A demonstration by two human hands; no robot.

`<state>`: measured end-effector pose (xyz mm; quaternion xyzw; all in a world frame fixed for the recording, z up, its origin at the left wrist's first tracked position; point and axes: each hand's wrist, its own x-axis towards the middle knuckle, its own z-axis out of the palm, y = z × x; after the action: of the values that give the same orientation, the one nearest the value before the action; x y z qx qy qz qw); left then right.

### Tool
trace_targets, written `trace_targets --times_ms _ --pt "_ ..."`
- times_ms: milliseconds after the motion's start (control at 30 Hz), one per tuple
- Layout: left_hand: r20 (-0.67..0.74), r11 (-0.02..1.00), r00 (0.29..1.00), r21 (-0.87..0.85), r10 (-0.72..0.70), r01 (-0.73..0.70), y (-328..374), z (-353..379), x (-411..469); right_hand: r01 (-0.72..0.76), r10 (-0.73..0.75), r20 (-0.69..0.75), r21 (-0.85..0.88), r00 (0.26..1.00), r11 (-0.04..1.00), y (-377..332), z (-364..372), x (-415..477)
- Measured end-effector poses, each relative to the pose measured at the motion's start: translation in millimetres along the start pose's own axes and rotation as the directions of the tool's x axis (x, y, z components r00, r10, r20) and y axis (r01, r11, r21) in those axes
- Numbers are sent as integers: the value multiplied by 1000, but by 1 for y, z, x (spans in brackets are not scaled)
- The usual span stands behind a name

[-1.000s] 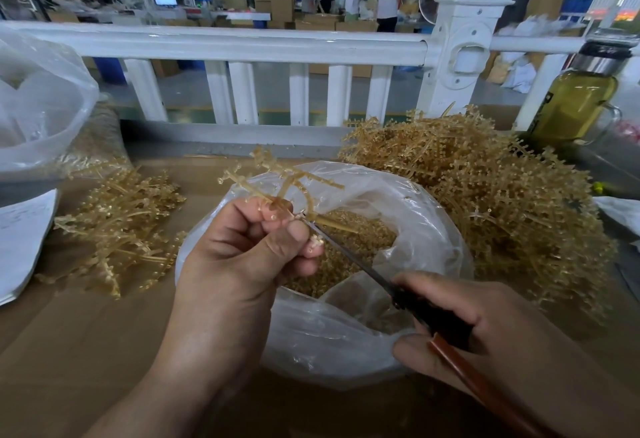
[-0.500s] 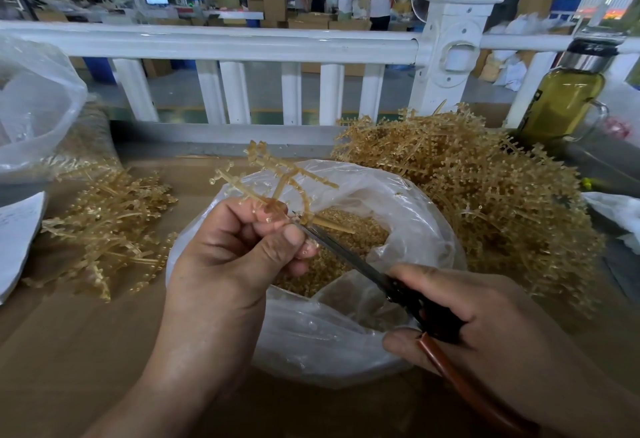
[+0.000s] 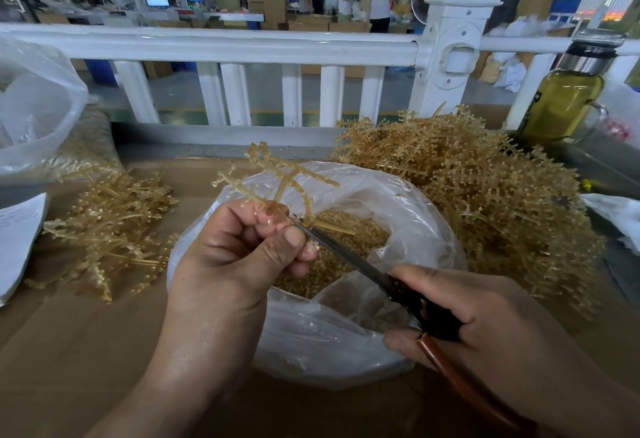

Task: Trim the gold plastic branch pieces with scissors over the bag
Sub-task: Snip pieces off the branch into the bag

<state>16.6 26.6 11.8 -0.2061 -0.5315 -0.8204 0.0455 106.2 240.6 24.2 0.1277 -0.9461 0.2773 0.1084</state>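
1. Head view: our left hand (image 3: 239,257) pinches the gold plastic branch piece (image 3: 277,174) between the thumb and curled fingers. It holds the knobbed twigs above the far-left rim of the clear plastic bag (image 3: 419,219), which sits on the brown cardboard tabletop (image 3: 69,351).
2. Our right hand (image 3: 485,326), near right of the bag, grips the dark-bladed scissors with red-brown handles (image 3: 346,252), fingers curled round the handles.
3. The blades run on a slant from near right to far left, and their tips meet the branch's stem just beside our left thumb. The stem's long axis crosses them, with a short stub poking right over the bag's mouth. The blades look nearly closed, though we cannot tell whether they have bitten through.
4. Against the earlier frames, both hands keep the same pose and the stub is still attached. Only our viewpoint has drifted slightly.
5. Cut gold bits (image 3: 332,271) fill the bag. A large heap of gold branches (image 3: 491,202) lies to its far right and a smaller heap (image 3: 110,226) to its left.
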Motion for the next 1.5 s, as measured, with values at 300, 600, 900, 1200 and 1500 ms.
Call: trace_targets --times_ms 300,600,900,1200,1500 --pt "-15 999 1000 -35 -10 10 1 0 -1 3 -3 0 -33 1000 999 -1 1 0" --pt "-30 999 999 -43 -20 19 -1 0 -1 -4 4 7 -49 1000 999 -3 -1 0" --pt "9 998 999 -36 -46 46 0 0 -2 -37 36 68 5 997 999 -2 1 2" --pt "-10 981 987 -111 -162 160 -4 1 -2 -64 64 28 18 998 998 -7 10 2" --pt "-33 981 988 -131 -149 144 -8 3 -4 -79 79 9 9 997 997 -12 8 2"
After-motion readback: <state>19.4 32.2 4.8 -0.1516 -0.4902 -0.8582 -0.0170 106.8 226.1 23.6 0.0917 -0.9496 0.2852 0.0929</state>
